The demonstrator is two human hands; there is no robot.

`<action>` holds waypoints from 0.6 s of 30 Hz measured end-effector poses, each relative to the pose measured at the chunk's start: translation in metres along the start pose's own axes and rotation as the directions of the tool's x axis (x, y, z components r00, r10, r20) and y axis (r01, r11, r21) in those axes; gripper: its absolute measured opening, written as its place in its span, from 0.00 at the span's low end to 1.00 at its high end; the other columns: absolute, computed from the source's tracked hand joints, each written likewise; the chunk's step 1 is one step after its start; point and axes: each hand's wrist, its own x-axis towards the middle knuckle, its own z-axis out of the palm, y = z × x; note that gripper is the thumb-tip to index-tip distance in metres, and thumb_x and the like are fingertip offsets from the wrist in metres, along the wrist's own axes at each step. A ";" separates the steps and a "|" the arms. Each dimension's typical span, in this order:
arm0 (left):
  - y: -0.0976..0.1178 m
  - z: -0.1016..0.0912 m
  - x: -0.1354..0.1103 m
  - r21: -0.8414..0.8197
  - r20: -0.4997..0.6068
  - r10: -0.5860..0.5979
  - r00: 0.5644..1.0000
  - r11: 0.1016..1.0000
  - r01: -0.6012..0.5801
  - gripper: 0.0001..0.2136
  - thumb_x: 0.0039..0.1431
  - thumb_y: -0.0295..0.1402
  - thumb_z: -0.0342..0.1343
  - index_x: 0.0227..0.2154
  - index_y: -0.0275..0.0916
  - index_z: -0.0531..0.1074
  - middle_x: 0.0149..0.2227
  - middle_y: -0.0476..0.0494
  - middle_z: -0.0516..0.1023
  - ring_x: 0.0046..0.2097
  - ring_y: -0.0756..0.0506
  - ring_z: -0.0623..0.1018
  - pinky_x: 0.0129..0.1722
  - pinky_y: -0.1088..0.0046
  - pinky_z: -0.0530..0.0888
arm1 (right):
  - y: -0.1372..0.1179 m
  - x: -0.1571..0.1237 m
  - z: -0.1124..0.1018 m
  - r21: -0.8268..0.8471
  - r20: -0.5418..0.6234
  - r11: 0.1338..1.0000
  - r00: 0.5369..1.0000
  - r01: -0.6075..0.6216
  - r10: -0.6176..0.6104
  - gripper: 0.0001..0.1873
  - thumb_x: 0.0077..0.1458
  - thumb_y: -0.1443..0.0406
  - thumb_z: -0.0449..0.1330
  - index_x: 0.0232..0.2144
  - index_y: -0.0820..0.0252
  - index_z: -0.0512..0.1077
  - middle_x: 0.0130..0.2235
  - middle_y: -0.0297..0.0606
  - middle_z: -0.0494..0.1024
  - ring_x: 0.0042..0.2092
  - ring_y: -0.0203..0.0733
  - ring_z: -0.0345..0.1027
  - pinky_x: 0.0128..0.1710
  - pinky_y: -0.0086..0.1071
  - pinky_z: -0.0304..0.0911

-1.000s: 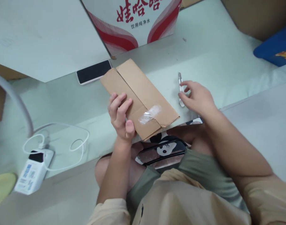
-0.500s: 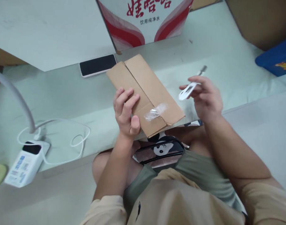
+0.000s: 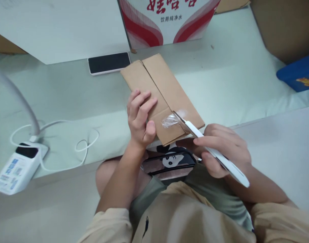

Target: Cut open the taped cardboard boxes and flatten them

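A flat brown cardboard box, tilted, has a seam along its top face and a strip of clear tape across the seam near its lower end. My left hand grips the box by its left edge, fingers over the top. My right hand is closed round a white utility knife. The knife's blade points up and left, and its tip meets the seam at the tape; how deep it goes I cannot tell.
Behind the box lies a phone on the pale green covered surface. A red-and-white carton stands further back. At left are a white power bank, a looped cable and a grey curved stem. A blue container sits at right.
My right hand has moved down and turned the knife round, bringing its blade from the air onto the box's taped seam. My left hand keeps its hold on the box.
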 end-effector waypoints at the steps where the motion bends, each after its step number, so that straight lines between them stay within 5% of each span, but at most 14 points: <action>1: 0.000 0.000 0.000 0.015 0.007 -0.010 1.000 1.000 0.009 0.28 0.69 0.55 0.37 0.55 0.46 0.74 0.58 0.41 0.76 0.65 0.33 0.72 0.70 0.45 0.62 | -0.001 0.003 0.002 0.009 -0.015 1.000 1.000 0.024 -0.024 0.10 0.60 0.67 0.56 0.44 0.58 0.73 0.22 0.33 0.70 0.24 0.37 0.59 0.24 0.34 0.59; 7: 0.001 0.001 0.000 0.031 0.010 -0.013 1.000 0.999 0.013 0.28 0.70 0.55 0.36 0.55 0.45 0.74 0.57 0.40 0.76 0.65 0.33 0.72 0.70 0.46 0.62 | -0.006 0.008 0.004 0.021 -0.083 1.000 0.997 0.011 -0.009 0.10 0.60 0.68 0.53 0.40 0.57 0.74 0.20 0.31 0.68 0.22 0.36 0.60 0.21 0.33 0.58; 18: 0.004 0.005 0.001 -0.020 -0.025 -0.038 0.999 0.999 0.037 0.28 0.68 0.57 0.39 0.51 0.47 0.77 0.55 0.42 0.78 0.63 0.34 0.74 0.70 0.47 0.62 | -0.022 0.016 -0.002 -0.197 0.064 0.979 0.996 -0.054 0.068 0.13 0.54 0.69 0.57 0.41 0.51 0.73 0.22 0.30 0.75 0.21 0.39 0.66 0.22 0.36 0.65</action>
